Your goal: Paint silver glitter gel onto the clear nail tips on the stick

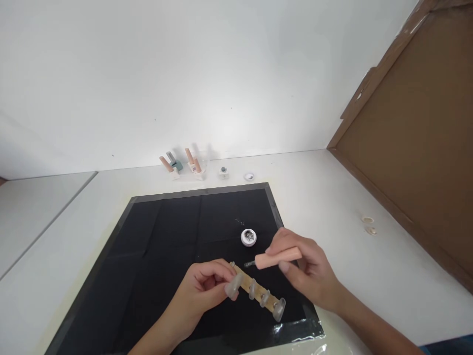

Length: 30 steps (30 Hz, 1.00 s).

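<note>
A wooden stick carrying clear nail tips is gripped at one end by the left hand, above a black mat. A pink brush is pinched in the right hand, its tip just beyond the stick. A small white jar sits just past the right hand.

I see a mat lying on the surface near its front edge. A small jar sits on the mat's right half. Behind the mat, along the surface's back edge, stands a row of bottles.
</note>
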Tool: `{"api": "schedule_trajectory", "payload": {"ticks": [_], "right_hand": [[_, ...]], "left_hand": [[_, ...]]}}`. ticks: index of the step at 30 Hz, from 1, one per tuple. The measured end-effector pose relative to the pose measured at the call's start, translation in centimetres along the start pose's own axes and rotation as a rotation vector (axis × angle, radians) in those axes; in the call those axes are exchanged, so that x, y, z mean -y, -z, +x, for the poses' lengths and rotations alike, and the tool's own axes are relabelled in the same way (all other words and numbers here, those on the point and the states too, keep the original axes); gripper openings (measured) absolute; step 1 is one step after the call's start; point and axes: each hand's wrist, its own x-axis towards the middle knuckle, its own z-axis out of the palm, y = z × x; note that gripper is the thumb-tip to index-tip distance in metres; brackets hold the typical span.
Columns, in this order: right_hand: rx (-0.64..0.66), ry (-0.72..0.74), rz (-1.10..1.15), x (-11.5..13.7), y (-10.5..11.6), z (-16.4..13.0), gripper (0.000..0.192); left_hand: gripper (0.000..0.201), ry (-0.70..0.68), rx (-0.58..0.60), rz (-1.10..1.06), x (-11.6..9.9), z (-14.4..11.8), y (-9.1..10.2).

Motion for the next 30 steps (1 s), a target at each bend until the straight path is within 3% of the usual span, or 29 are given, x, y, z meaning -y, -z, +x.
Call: {"api": "schedule_trajectory", "payload": {"ticks": [1, 5, 10, 15, 20, 24, 30], "right_hand": [[-0.022, -0.008, 0.004, 0.02, -0.01, -0.01, 0.025], [0.098, 0.07, 0.009, 0.04, -0.12, -0.11, 0.024], [-0.024, 0.011, -0.011, -0.22, -0.15, -0.1, 0.022], [0.094, 0.122, -0.014, -0.03, -0.17, 0.17, 0.025], [0.009, 0.074, -0.092, 0.01, -0.15, 0.1, 0.024], [0.096, 0.192, -0.045, -0.03, -0.35, 0.11, 0.023], [-0.007, 0.068, -0.08, -0.05, 0.03, -0.04, 0.021]], "left_hand": [[0.009, 0.018, -0.003, -0.009, 0.03, 0.0, 0.01], [0.01, 0.047, -0.008, -0.023, 0.03, 0.01, -0.06], [0.01, 0.081, -0.03, -0.024, 0.07, -0.04, 0.02], [0.013, 0.091, -0.019, -0.047, -0.26, 0.06, -0.1], [0.013, 0.145, -0.028, -0.052, -0.32, 0.03, -0.1], [0.015, 0.144, -0.021, -0.068, -0.37, 0.11, -0.13], [0.013, 0.143, -0.025, -0.039, -0.13, -0.1, -0.06]]}}
